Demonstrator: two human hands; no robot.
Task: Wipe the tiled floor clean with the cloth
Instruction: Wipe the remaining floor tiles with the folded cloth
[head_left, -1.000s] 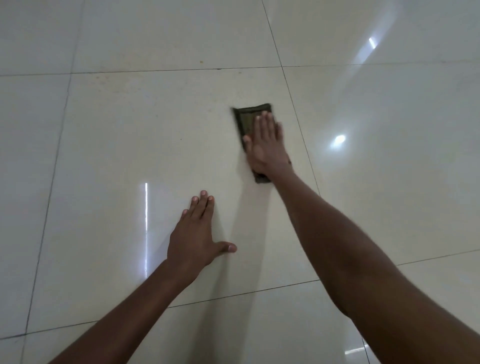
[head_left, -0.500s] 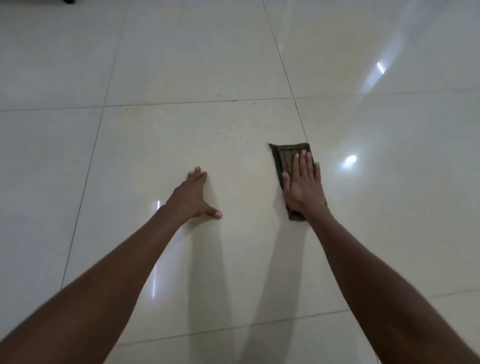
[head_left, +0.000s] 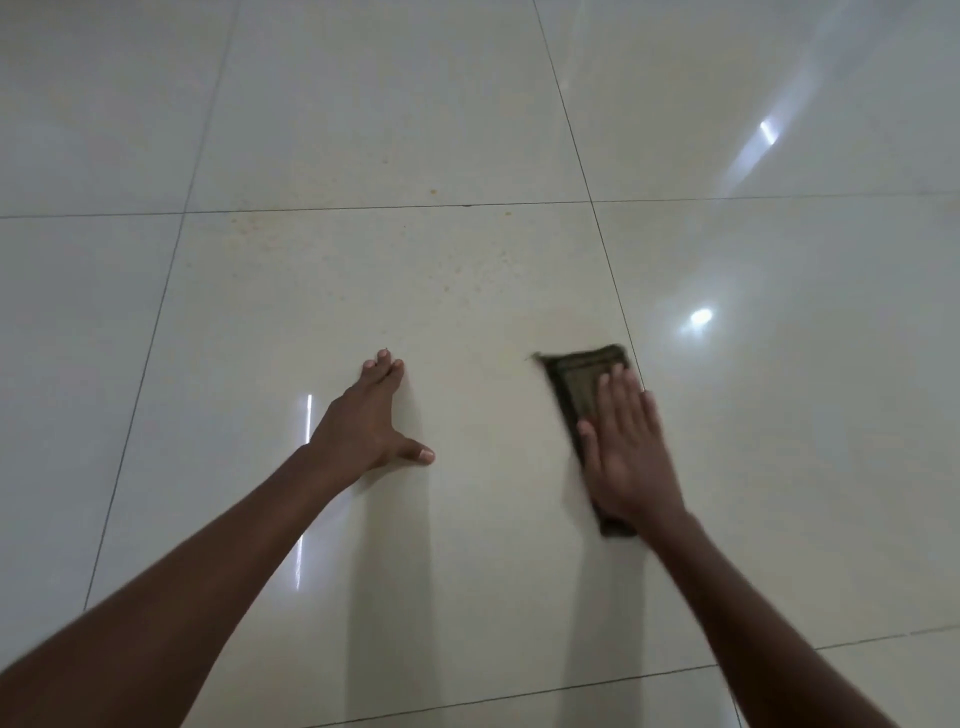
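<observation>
The right hand (head_left: 631, 457) pressed flat, fingers spread, on the dark folded cloth (head_left: 582, 376) lying on the tiled floor (head_left: 363, 130) just beside a grout line (head_left: 608, 265), while the left hand (head_left: 366, 428) rested open-palmed nearby, below faint yellowish specks (head_left: 452, 270).

I see my right hand (head_left: 631, 457) flat on the cloth (head_left: 582, 379), left hand (head_left: 363, 426) braced on the tiled floor (head_left: 363, 291).

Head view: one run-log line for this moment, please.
right hand flat on cloth | left hand braced on floor | specks on far tile
</observation>
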